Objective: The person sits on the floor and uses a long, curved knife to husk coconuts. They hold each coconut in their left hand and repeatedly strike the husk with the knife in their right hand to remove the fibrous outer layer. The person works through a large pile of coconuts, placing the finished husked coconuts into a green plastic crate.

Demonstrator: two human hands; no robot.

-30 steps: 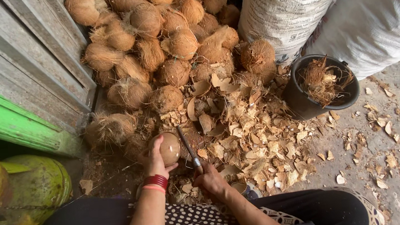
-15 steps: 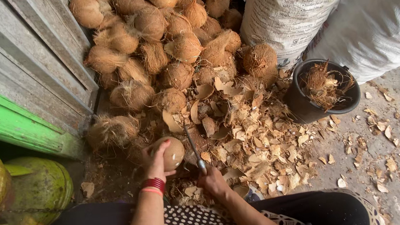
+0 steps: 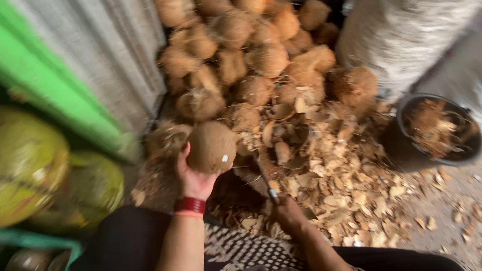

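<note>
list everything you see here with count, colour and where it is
held coconut: one, brown, husked, in the left hand
knife: one, dark blade, in the right hand, beside the held coconut
coconut pile: many, brown and fibrous, stacked against the grey wall
husk chips: many, tan, strewn on the ground below the pile
bucket: one, black, holds husk fibre, right of the chips
sacks: at least two, whitish, top right
green coconuts: at least two, yellow-green, left
wristband: one, red, on the left wrist
left hand: grips the held coconut
right hand: grips the knife
</note>
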